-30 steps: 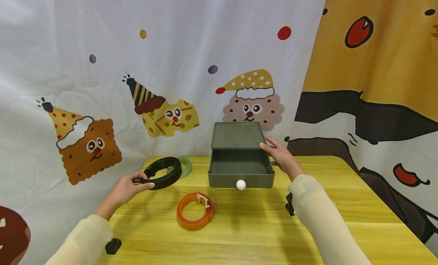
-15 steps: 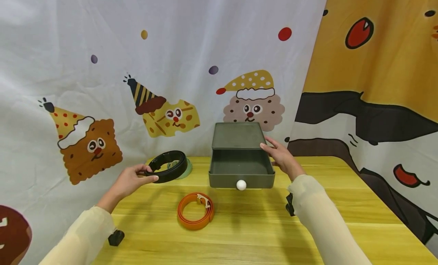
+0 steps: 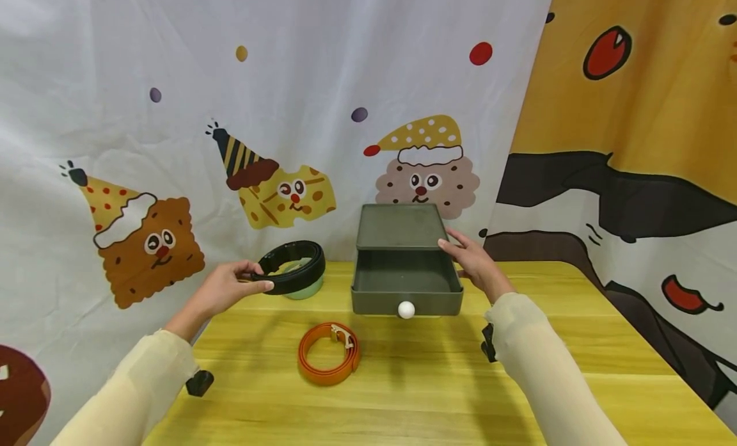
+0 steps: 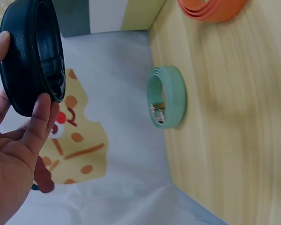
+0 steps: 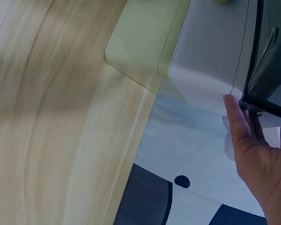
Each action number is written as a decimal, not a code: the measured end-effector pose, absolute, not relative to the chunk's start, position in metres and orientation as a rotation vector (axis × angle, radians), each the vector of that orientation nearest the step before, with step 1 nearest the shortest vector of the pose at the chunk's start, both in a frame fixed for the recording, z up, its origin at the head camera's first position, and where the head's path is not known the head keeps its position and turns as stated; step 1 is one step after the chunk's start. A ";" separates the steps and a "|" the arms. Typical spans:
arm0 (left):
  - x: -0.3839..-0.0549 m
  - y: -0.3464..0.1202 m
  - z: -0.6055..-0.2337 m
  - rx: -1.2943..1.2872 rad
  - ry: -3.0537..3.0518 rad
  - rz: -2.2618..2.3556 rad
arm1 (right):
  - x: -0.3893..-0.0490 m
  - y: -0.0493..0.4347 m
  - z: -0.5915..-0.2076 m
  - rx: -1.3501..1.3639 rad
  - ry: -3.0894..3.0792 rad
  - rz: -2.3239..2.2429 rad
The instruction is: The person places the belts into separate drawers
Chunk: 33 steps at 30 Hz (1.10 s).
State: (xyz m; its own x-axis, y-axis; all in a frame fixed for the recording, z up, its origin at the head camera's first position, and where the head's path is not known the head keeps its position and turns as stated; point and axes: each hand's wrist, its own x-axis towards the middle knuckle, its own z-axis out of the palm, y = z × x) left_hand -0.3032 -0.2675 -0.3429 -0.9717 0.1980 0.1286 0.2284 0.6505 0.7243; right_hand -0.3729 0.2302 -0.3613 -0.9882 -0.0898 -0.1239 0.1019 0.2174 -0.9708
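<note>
My left hand (image 3: 230, 286) pinches a coiled black belt (image 3: 296, 276) between thumb and fingers at its near left edge. In the left wrist view the black belt (image 4: 30, 56) is well off the table. A coiled mint-green belt (image 4: 175, 96) with a metal buckle stands on the table; in the head view the black coil overlaps it. An orange coiled belt (image 3: 328, 369) lies nearer, buckle up. My right hand (image 3: 475, 263) rests with extended fingers against the right side of a small drawer cabinet (image 3: 401, 227). Its dark grey drawer (image 3: 377, 303) with a white knob (image 3: 405, 310) is pulled out.
The right wrist view shows white (image 5: 206, 47) and pale green (image 5: 140, 37) tiers beneath the dark drawer. A wood-grain table (image 3: 403, 395) carries everything. Behind it hangs a cartoon-printed curtain (image 3: 322, 81).
My left hand has carried the black belt to the right and slightly up, from left of the green belt to in front of it. My right hand and the cabinet have stayed put.
</note>
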 end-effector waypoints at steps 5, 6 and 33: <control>-0.304 -0.258 -0.329 -0.400 -2.830 -1.214 | -0.372 0.230 -0.361 0.005 2.330 -1.868; -0.305 -0.256 -0.326 -0.410 -2.828 -1.206 | -0.372 0.230 -0.361 0.001 2.330 -1.867; -0.312 -0.174 -0.276 -0.692 -2.834 -1.208 | -0.371 0.231 -0.360 -0.014 2.328 -1.868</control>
State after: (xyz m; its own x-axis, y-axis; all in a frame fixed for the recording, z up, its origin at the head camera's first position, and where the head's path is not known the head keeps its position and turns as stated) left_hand -0.3118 -0.1738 -0.2756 -0.9039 0.3993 0.1534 0.3872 0.6113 0.6902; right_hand -0.3714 0.2315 -0.3603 -0.9877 -0.1050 -0.1159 0.0904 0.2216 -0.9709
